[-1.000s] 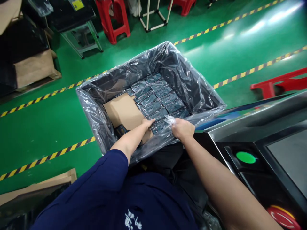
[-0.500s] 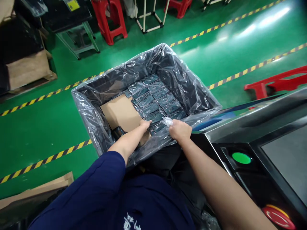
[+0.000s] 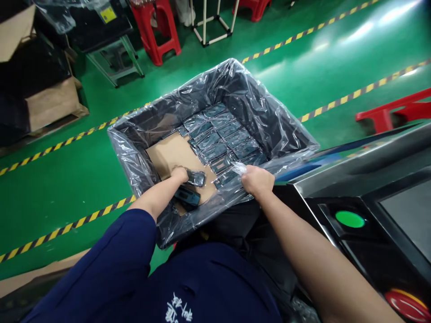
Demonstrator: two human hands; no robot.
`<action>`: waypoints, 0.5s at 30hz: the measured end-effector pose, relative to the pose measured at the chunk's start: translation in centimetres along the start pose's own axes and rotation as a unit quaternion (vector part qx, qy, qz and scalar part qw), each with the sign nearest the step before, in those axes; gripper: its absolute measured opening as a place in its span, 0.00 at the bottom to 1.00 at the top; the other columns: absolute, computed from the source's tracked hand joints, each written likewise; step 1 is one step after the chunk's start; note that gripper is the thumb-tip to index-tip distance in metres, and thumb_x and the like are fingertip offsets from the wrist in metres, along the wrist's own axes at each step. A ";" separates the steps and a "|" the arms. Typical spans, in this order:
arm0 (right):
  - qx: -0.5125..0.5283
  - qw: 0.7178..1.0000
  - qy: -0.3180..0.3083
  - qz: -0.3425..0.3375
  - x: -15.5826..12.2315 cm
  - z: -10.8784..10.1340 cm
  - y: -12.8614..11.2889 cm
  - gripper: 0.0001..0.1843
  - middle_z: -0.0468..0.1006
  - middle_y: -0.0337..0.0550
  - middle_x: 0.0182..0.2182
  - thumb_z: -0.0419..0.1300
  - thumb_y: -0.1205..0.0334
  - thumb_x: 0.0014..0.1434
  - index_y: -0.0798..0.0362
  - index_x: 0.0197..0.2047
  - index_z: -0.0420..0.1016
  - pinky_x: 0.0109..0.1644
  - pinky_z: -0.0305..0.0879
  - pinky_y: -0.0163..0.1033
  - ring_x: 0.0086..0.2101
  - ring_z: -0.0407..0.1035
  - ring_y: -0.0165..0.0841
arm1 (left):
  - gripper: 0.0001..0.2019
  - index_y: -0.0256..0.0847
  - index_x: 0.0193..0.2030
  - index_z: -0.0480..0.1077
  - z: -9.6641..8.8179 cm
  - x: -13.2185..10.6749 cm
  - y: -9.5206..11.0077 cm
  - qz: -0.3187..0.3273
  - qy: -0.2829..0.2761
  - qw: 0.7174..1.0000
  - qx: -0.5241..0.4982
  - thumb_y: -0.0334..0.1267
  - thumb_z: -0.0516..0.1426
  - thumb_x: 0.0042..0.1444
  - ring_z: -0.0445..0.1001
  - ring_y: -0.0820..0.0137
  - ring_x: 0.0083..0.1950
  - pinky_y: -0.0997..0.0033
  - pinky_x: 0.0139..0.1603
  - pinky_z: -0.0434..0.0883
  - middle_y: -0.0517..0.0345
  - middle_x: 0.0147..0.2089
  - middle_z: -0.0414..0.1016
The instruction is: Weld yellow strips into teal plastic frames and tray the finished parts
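A dark bin lined with a clear plastic bag (image 3: 269, 121) stands on the green floor in front of me. Inside it, several dark flat packets (image 3: 222, 134) lie in rows on a brown cardboard sheet (image 3: 168, 152). My left hand (image 3: 178, 174) is down in the bin near its front left and is closed on one dark packet (image 3: 195, 178). Another dark packet (image 3: 186, 196) lies just below that hand. My right hand (image 3: 257, 180) is closed on the plastic liner at the bin's near rim.
At right is a black and steel machine (image 3: 387, 179) with a green button (image 3: 350, 219) and a red button (image 3: 407, 305). Red stools (image 3: 158, 31), a metal-legged table (image 3: 114, 49) and cardboard-wrapped stacks (image 3: 50, 103) stand behind. Yellow-black tape lines cross the floor.
My left hand has moved left from the packet rows over the cardboard sheet, now with a dark packet in it. My right hand has stayed on the liner's rim.
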State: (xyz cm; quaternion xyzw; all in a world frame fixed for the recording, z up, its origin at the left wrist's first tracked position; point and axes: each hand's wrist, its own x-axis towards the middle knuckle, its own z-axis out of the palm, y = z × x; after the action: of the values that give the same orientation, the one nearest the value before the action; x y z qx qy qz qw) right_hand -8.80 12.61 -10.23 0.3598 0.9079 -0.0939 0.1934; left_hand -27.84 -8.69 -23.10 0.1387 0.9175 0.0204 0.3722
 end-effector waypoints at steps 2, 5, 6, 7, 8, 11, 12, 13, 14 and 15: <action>-0.001 1.000 0.002 0.001 0.0 0.0 -0.1 0.14 0.80 0.48 0.42 0.52 0.63 0.57 0.48 0.40 0.78 0.38 0.62 0.37 0.43 0.74 0.40 | 0.33 0.34 0.57 0.67 0.6 -0.3 0.8 0.052 0.032 0.998 0.031 0.35 0.69 0.42 0.61 0.42 0.65 0.48 0.62 0.61 0.32 0.62 0.64; -0.004 1.000 0.007 0.002 0.0 0.0 -0.1 0.13 0.80 0.47 0.41 0.52 0.63 0.57 0.49 0.40 0.78 0.38 0.62 0.37 0.43 0.74 0.40 | 0.32 0.40 0.61 0.65 1.9 -0.8 2.0 0.182 0.031 0.981 0.054 0.37 0.66 0.48 0.58 0.51 0.68 0.56 0.67 0.55 0.41 0.65 0.61; -0.004 1.000 0.006 0.004 0.0 -0.1 -0.1 0.13 0.80 0.47 0.41 0.53 0.63 0.57 0.49 0.40 0.78 0.38 0.62 0.37 0.43 0.74 0.40 | 0.31 0.43 0.61 0.65 2.4 -0.8 2.4 0.221 0.023 0.973 0.059 0.39 0.65 0.50 0.58 0.55 0.68 0.60 0.68 0.54 0.45 0.65 0.62; -0.003 1.000 0.003 0.007 0.0 -0.1 -0.1 0.13 0.80 0.47 0.41 0.53 0.63 0.57 0.49 0.40 0.78 0.38 0.62 0.37 0.43 0.74 0.40 | 0.29 0.45 0.61 0.65 2.9 -0.7 2.6 0.251 0.015 0.966 0.064 0.40 0.64 0.51 0.58 0.58 0.68 0.62 0.69 0.54 0.48 0.65 0.63; -0.002 1.000 -0.001 0.009 0.1 -0.1 -0.2 0.13 0.80 0.47 0.41 0.53 0.63 0.57 0.49 0.40 0.78 0.38 0.63 0.37 0.43 0.74 0.40 | 0.28 0.45 0.60 0.66 3.3 -0.5 2.9 0.268 0.011 0.961 0.069 0.41 0.64 0.52 0.58 0.58 0.67 0.63 0.69 0.54 0.49 0.65 0.63; 0.000 1.000 -0.006 0.013 0.1 -0.2 -0.2 0.14 0.80 0.47 0.42 0.53 0.63 0.56 0.49 0.40 0.79 0.38 0.62 0.37 0.43 0.74 0.40 | 0.27 0.43 0.59 0.68 4.5 0.2 3.3 0.269 0.014 0.960 0.080 0.46 0.63 0.53 0.59 0.52 0.67 0.55 0.67 0.56 0.44 0.64 0.63; -0.001 1.000 -0.005 0.013 0.1 -0.2 -0.2 0.13 0.80 0.47 0.41 0.53 0.63 0.56 0.49 0.40 0.79 0.37 0.62 0.37 0.43 0.74 0.40 | 0.26 0.43 0.58 0.69 4.8 0.4 3.4 0.263 0.016 0.961 0.081 0.48 0.63 0.54 0.59 0.50 0.66 0.53 0.67 0.57 0.43 0.64 0.62; -0.002 1.000 -0.003 0.012 0.1 -0.2 -0.2 0.13 0.80 0.47 0.41 0.53 0.63 0.56 0.49 0.40 0.79 0.37 0.62 0.37 0.43 0.74 0.40 | 0.25 0.44 0.57 0.70 5.1 0.5 3.5 0.258 0.018 0.963 0.080 0.49 0.63 0.54 0.59 0.49 0.66 0.51 0.66 0.57 0.42 0.63 0.62; -0.003 1.000 -0.001 0.012 0.1 -0.1 -0.2 0.13 0.81 0.47 0.41 0.53 0.63 0.56 0.49 0.39 0.79 0.37 0.62 0.37 0.43 0.74 0.40 | 0.23 0.44 0.56 0.70 5.3 0.6 3.7 0.253 0.018 0.964 0.079 0.48 0.62 0.56 0.60 0.50 0.66 0.50 0.66 0.58 0.43 0.63 0.62; -0.003 1.000 0.001 0.011 0.1 -0.1 -0.2 0.13 0.81 0.46 0.41 0.53 0.63 0.56 0.49 0.39 0.79 0.37 0.62 0.37 0.43 0.74 0.40 | 0.21 0.43 0.56 0.70 5.5 0.7 3.8 0.248 0.016 0.966 0.076 0.48 0.61 0.58 0.61 0.52 0.65 0.49 0.65 0.60 0.44 0.63 0.63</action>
State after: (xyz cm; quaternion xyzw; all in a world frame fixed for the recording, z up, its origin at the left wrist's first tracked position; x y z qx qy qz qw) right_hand -8.99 12.57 -10.16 0.3691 0.9044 -0.0884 0.1950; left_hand -23.58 -5.19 -26.98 0.3890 0.8593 0.0447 0.3291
